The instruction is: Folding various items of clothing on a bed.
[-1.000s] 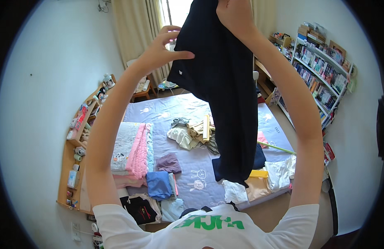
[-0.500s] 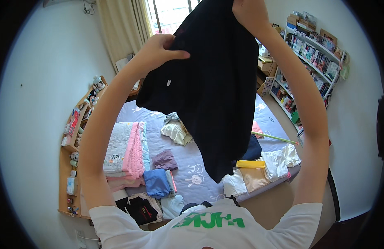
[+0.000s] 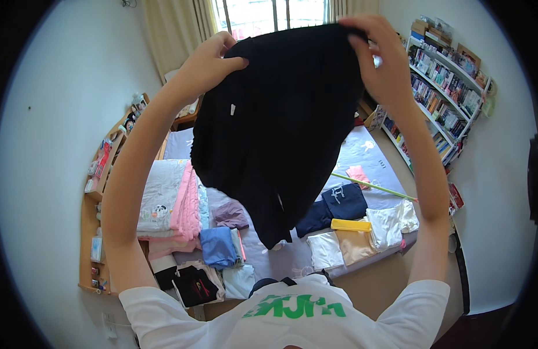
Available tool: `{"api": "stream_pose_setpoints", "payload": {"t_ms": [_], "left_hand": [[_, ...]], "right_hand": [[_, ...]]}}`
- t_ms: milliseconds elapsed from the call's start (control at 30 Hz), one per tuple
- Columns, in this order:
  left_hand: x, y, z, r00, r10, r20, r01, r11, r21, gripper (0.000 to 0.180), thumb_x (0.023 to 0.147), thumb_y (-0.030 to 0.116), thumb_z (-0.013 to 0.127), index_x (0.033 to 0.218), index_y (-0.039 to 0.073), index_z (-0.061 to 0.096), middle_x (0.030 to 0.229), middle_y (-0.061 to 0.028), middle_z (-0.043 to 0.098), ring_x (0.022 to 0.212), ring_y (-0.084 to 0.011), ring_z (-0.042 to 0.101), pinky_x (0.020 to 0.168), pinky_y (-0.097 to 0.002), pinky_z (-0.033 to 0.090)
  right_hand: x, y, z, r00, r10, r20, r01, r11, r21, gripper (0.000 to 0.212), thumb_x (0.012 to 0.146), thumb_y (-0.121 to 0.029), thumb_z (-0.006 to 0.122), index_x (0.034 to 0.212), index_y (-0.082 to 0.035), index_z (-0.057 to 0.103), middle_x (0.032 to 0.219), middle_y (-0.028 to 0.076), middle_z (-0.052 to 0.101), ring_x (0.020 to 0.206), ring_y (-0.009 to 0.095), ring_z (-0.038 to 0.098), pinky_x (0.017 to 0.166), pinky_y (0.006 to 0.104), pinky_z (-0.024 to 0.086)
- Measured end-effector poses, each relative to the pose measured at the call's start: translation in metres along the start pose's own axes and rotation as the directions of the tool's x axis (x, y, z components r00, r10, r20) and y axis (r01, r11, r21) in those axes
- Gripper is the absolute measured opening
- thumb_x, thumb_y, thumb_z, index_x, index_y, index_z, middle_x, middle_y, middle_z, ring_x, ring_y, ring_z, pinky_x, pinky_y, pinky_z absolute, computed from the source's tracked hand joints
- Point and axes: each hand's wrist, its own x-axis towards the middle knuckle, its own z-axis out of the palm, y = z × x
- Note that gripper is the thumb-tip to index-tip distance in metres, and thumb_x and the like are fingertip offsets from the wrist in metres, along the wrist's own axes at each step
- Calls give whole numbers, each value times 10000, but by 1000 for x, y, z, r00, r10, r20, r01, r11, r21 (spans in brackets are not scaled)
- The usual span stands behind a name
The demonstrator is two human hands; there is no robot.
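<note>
A black garment hangs in front of me, its upper edge pulled nearly straight between my two hands. A small white tag shows on its left part, and it narrows to a point low in the middle. My left hand pinches the upper left corner, thumb in front. At the upper right corner my right hand grips the cloth between thumb and fingers. Which kind of garment it is cannot be told from this side.
Below is a bed with a folded pink-edged quilt, a folded blue cloth, dark blue clothes, white clothes and a yellow case. A green stick lies at the right. A bookshelf stands at the far right.
My right hand has come down and moved right, levelling the garment's upper edge. The garment now spreads wider, its lower tip shifted left, uncovering the dark blue clothes on the bed.
</note>
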Motion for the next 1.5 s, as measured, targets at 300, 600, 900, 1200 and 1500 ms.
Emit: {"api": "stream_pose_setpoints", "payload": {"t_ms": [300,600,900,1200,1500], "left_hand": [[6,-25,2,984,-114,135,140,969,-204,370,695,21,602,1056,99,583,769,-31,570,723,-94,559,633,-194,437],[1,-21,9,977,-207,-50,173,910,-376,341,679,-62,537,986,61,618,789,-34,596,713,-98,559,596,-201,449],[6,-31,7,980,-140,-143,96,955,-280,282,646,-27,514,892,3,649,734,-82,623,604,-132,594,560,-215,502],[0,-35,13,975,-159,-157,128,973,-191,217,626,-36,530,813,43,605,660,4,506,574,-77,533,415,-186,386],[-30,-27,10,999,-29,-23,29,999,15,132,682,-60,439,779,-2,509,722,-34,488,511,-117,528,412,-190,391]], "right_hand": [[-36,-60,21,793,215,571,-466,816,340,513,710,44,517,1186,-133,444,945,49,507,864,137,503,683,239,437],[-38,-53,41,796,118,594,-468,743,479,531,705,15,569,1180,-117,370,1128,129,445,927,261,531,760,311,430],[-32,-91,40,850,104,516,-344,852,394,585,668,-454,680,1037,-93,406,1130,184,387,763,365,552,682,387,453],[-51,-70,63,877,43,479,-251,891,378,265,704,-282,663,790,-43,588,1170,205,378,791,364,551,703,378,446],[-35,-23,56,877,134,461,-313,887,339,199,631,-135,619,727,19,540,903,123,561,714,234,548,637,308,441]]}}
